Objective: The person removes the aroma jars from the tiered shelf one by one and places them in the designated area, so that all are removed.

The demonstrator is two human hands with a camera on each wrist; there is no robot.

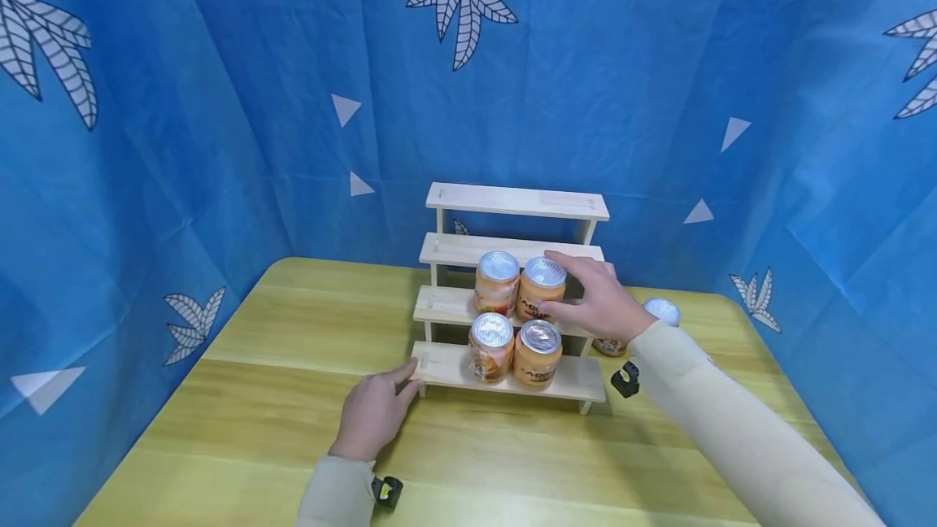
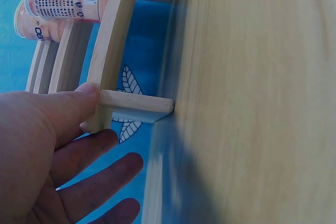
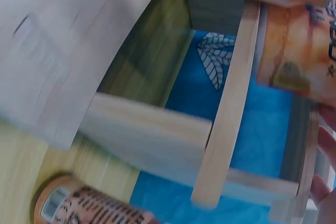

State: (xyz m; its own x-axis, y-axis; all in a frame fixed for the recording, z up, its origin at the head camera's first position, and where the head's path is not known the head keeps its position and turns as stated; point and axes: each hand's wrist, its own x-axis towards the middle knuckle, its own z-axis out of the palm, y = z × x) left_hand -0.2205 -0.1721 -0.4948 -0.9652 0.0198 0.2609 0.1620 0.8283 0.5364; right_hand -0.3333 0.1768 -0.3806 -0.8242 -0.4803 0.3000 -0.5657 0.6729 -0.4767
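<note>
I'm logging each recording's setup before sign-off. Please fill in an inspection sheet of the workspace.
Surface: wood-grain table.
Job's things: four-step wooden rack; two cans on the lowest step, two on the second step; at least one further can beside the rack, partly hidden.
Clutter: nothing seen.
Hands: left hand pinches the lowest step's left end; right hand holds the second step's right can.
Cables: nothing seen.
Surroundings: blue cloth with leaf prints, behind and at both sides.
</note>
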